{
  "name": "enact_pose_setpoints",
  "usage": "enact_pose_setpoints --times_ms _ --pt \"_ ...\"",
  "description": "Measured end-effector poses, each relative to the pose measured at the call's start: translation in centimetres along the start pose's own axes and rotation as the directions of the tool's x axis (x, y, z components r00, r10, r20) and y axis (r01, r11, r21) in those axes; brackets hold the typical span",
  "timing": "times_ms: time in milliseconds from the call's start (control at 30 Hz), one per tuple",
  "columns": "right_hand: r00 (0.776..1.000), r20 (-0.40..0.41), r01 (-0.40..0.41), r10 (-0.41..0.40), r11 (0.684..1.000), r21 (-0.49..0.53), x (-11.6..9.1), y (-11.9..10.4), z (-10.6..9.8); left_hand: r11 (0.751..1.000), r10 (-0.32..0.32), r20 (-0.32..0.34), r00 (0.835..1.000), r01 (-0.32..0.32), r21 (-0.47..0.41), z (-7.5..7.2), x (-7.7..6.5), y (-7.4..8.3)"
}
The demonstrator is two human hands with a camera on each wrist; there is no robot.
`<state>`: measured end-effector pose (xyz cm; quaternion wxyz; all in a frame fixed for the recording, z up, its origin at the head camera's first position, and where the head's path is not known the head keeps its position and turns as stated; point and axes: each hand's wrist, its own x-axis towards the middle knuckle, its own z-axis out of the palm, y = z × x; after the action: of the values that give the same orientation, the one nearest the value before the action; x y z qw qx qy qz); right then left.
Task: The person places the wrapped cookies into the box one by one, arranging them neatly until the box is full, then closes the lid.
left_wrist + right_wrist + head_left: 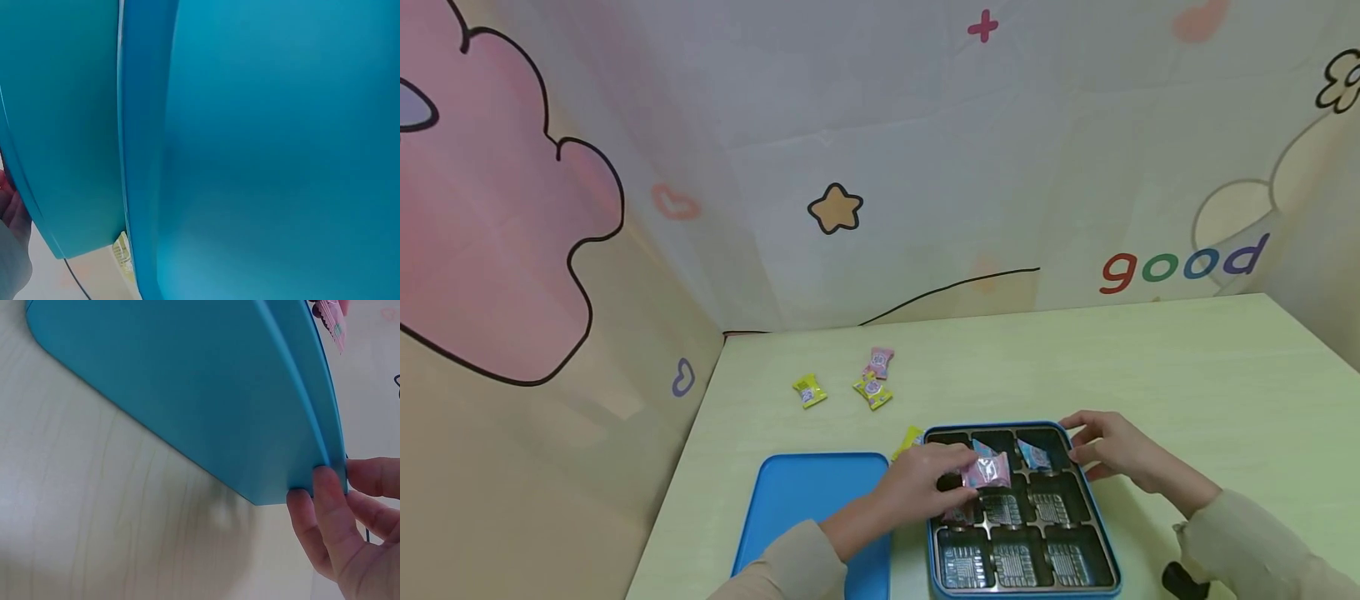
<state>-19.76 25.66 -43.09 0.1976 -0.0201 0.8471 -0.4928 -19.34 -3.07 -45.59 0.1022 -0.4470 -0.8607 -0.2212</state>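
My left hand pinches a pink wrapped candy over the upper left part of a blue box with a black divided insert. In the right wrist view, that pink candy shows above the box rim. My right hand grips the box's far right corner, its fingers on the outer wall and rim. One blue candy lies in the far right compartment, another in the far middle one. A reddish wrapper shows partly under my left hand.
A blue lid lies left of the box, partly under my left forearm. Beyond it are a yellow candy, another yellow one touching a pink one, and a yellow wrapper against the box's far left corner.
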Motion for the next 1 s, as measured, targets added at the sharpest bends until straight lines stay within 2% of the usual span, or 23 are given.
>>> enact_pose_setpoints --times_ms 533,833,1000 --pt "1.000 0.011 0.012 -0.012 1.000 -0.010 0.1 -0.2 -0.1 0.997 0.057 0.035 0.998 -0.059 0.056 0.1 -0.1 0.8" --pt "1.000 0.011 0.009 -0.009 1.000 -0.006 0.1 -0.3 -0.1 0.988 0.063 0.054 0.997 -0.069 0.135 0.2 -0.1 1.4" --pt "1.000 0.009 0.008 -0.008 1.000 -0.008 0.1 -0.2 -0.1 0.988 0.061 0.054 0.997 -0.068 0.141 0.2 -0.1 1.6"
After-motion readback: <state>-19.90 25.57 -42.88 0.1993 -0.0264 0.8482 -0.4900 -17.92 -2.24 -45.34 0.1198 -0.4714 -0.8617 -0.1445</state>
